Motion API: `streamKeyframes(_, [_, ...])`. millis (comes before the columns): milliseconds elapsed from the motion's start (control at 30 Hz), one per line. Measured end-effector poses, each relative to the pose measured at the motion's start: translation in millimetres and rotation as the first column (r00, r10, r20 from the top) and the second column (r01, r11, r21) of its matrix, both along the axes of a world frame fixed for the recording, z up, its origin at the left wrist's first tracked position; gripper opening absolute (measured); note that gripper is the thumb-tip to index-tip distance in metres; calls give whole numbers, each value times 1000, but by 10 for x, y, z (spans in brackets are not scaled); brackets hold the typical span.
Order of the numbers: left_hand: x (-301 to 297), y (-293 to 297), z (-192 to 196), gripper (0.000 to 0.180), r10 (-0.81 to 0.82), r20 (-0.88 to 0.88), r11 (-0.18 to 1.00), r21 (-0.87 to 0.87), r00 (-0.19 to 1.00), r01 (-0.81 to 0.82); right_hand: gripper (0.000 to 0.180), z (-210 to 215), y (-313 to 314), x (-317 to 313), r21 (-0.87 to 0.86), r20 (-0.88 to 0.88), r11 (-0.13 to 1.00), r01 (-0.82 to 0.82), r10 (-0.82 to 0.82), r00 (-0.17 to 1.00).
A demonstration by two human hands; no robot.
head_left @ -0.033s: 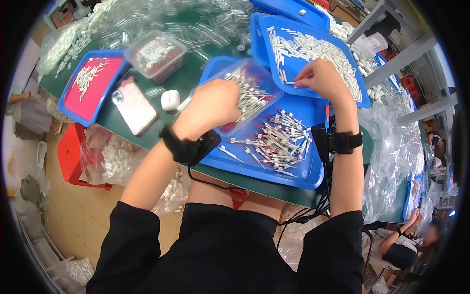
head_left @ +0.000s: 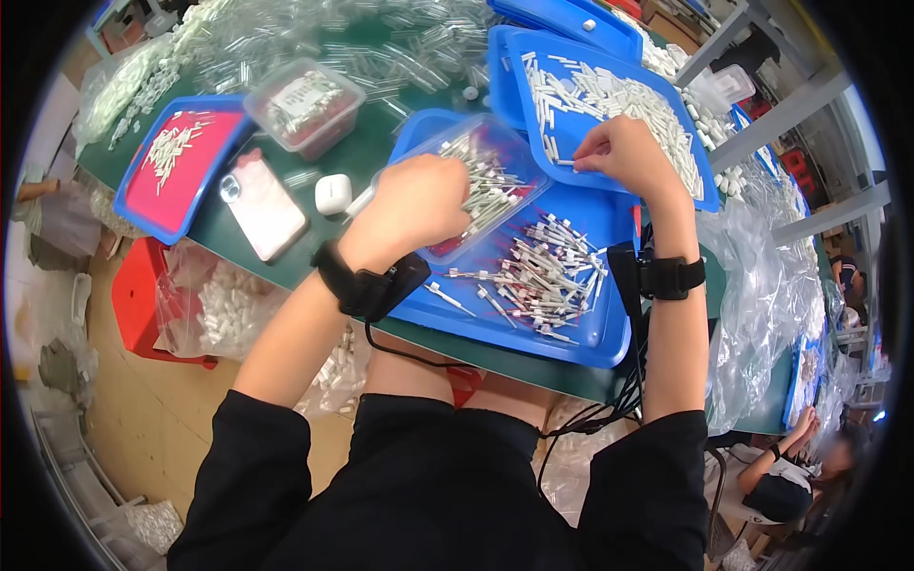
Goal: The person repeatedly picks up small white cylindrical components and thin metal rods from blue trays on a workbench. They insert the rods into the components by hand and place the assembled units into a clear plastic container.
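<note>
My left hand [head_left: 419,205] reaches into a clear plastic tub [head_left: 505,143] of small metal-tipped pieces, its fingers curled down among them and hidden by the back of the hand. My right hand [head_left: 619,152] pinches a small white tube [head_left: 564,163] over the far blue tray [head_left: 519,57], which is full of white tubes. The tub rests on the near blue tray [head_left: 581,347]. That tray holds a loose pile of assembled pieces [head_left: 543,271] between my wrists. Both wrists wear black bands.
A phone [head_left: 262,205] and a white earbud case [head_left: 331,193] lie left of the tub. Farther left are a lidded clear box [head_left: 305,105] and a blue tray with a red base [head_left: 181,162]. Plastic bags [head_left: 762,285] hang right. Another person [head_left: 790,476] sits at lower right.
</note>
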State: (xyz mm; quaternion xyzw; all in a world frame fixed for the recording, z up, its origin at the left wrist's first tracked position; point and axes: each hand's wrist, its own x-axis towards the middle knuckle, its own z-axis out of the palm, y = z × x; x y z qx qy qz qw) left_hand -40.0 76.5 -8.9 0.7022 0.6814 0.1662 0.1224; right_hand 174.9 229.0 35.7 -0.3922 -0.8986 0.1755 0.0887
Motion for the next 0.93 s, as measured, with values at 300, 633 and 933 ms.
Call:
streamKeyframes(300, [5, 83, -40, 16, 28, -37, 1000, 9, 999, -28, 12, -145, 55, -78, 163, -41, 984, -75, 83, 996])
streamKeyframes(633, [29, 75, 14, 14, -68, 26, 996, -64, 997, 69, 19, 135, -522, -57, 101, -592, 980, 171, -79, 802])
streamKeyframes(933, [-181, -14, 116, 21, 62, 258, 983, 149, 964, -103, 19, 43, -1040, 155, -23, -686, 997, 70, -67, 725])
